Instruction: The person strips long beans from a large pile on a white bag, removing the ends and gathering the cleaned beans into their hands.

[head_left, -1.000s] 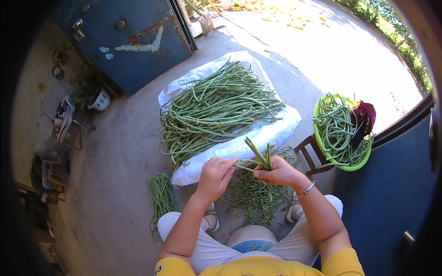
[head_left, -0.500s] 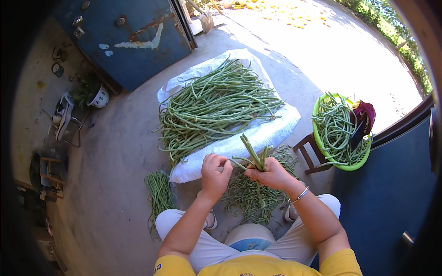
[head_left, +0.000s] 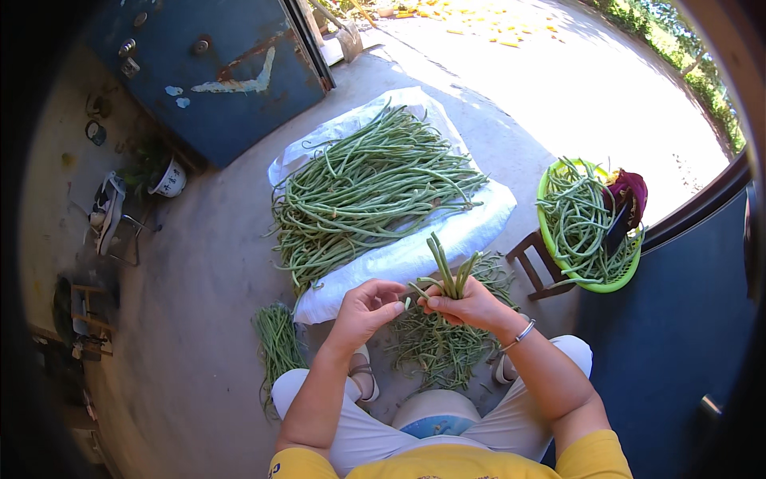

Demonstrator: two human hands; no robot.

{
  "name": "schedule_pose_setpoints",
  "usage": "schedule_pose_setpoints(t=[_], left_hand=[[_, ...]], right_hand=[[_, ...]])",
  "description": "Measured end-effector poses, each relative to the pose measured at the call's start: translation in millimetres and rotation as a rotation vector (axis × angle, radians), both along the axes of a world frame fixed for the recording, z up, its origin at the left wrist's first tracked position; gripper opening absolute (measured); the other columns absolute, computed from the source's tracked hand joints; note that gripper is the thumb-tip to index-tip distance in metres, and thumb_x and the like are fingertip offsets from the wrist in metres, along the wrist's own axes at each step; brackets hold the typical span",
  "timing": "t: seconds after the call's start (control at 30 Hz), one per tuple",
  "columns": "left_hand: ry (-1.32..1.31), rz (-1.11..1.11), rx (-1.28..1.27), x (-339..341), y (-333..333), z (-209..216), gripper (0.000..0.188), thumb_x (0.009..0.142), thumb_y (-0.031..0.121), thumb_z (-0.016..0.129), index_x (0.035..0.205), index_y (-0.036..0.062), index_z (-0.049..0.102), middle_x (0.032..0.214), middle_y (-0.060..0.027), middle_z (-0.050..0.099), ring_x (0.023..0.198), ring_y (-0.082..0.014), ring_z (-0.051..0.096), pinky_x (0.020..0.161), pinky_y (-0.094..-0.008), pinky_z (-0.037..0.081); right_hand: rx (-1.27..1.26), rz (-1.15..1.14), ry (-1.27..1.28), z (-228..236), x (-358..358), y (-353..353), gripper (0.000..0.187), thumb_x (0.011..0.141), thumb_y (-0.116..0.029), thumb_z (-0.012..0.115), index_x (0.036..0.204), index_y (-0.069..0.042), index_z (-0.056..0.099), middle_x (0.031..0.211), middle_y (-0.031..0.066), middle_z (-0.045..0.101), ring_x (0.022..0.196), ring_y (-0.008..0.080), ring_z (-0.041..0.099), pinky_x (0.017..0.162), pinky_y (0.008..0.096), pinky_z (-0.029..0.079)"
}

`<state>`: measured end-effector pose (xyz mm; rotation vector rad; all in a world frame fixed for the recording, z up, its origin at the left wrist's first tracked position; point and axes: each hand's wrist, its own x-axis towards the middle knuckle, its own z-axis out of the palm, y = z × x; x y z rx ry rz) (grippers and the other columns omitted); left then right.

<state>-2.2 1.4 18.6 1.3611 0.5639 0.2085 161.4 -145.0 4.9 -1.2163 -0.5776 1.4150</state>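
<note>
Just right of the left hand (head_left: 369,311), thumb and fingertips parted, the right hand (head_left: 475,305) clasps yardlong beans (head_left: 450,282), long axes mostly forward.

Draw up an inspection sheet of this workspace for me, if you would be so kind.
Surface: grey floor, partly covered by a white sack.
Job's things: long green beans heaped on the sack; a smaller bundle on the floor at left.
Clutter: loose heap of green pieces on the floor near the feet.
Left hand: at a short green piece; grip unclear.
Right hand: holds a bean bunch.
Cables: nothing seen.
Surroundings: green basket at right, brown wooden legs beside it; blue door and potted plant at left.
</note>
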Motion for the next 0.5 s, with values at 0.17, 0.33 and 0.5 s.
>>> schedule_pose_setpoints(t=[0.17, 0.33, 0.5], left_hand=[[-0.2, 0.075, 0.273, 2.4, -11.0, -1.1, 0.013, 0.078, 0.002, 0.064, 0.091, 0.002, 0.063, 0.086, -0.0011, 0.053, 0.074, -0.007, 0.05, 0.063, -0.0196, 0.04], [-0.121, 0.191, 0.667, -1.1, -14.4, 9.1, 0.008, 0.074, 0.001, 0.063, 0.081, 0.0028, 0.059, 0.076, -0.0024, 0.053, 0.06, -0.0087, 0.046, 0.053, -0.0218, 0.038], [0.022, 0.078, 0.74, -8.0, -4.7, 8.9, 0.007, 0.077, 0.007, 0.057, 0.079, 0.0014, 0.054, 0.07, -0.0053, 0.051, 0.058, -0.0118, 0.048, 0.052, -0.0255, 0.039]], right_hand=[[-0.004, 0.079, -0.028, -5.1, -3.7, 4.8, 0.017, 0.083, -0.015, 0.064, 0.093, -0.001, 0.063, 0.061, -0.0004, 0.055, 0.044, 0.0047, 0.041, 0.039, 0.0197, 0.03], [-0.08, 0.133, -0.073, -2.1, -7.2, 6.5, 0.018, 0.08, -0.016, 0.067, 0.091, -0.002, 0.063, 0.058, -0.0021, 0.052, 0.044, 0.0041, 0.04, 0.038, 0.0199, 0.029], [-0.134, 0.088, -0.133, 9.0, 3.1, 3.8, 0.017, 0.081, -0.017, 0.066, 0.089, -0.002, 0.063, 0.063, -0.0001, 0.057, 0.044, 0.004, 0.041, 0.039, 0.0196, 0.031]])
